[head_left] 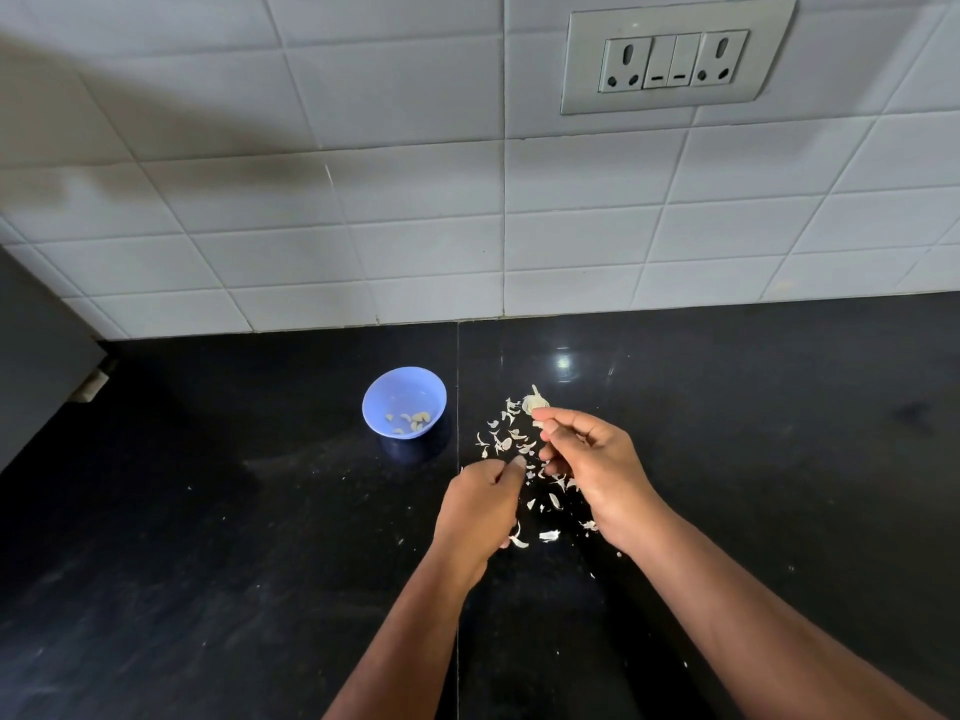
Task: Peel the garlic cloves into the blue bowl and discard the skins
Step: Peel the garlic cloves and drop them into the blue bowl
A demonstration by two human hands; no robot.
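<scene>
A small blue bowl (404, 401) stands on the black counter (208, 537) with several peeled garlic cloves (413, 420) inside. To its right a garlic bulb remnant (535, 402) lies on the counter. My right hand (592, 470) is just below it and pinches a small pale garlic piece (538, 424) at its fingertips. My left hand (485, 504) is curled below and left of the right one; whether it holds anything is hidden. White garlic skins (506, 439) lie scattered between and around both hands.
A white tiled wall (415, 200) rises behind the counter, with a switch and socket plate (675, 57) at the upper right. A dark panel (41, 356) borders the counter on the left.
</scene>
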